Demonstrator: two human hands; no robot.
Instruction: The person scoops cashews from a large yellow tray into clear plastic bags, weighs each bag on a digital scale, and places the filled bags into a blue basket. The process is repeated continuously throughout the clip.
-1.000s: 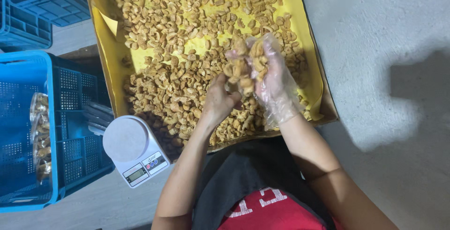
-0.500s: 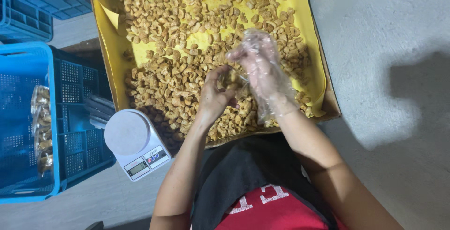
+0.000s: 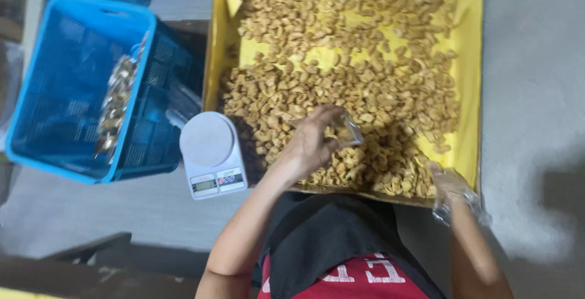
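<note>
Camera: a single head-worn view, no second view to overlap with.
Position: above the person's own torso, whose black and red shirt fills the bottom middle of the frame.
Direction: looking almost straight down and slightly forward onto the yellow-lined tray of tan snack pieces.
Nearness: close; both forearms run in from the bottom edge, the left hand near centre and the right hand at lower right.
Left margin: white kitchen scale and blue plastic crate.
Right margin: grey floor.
Cut off: the tray's far end, at the top edge.
</note>
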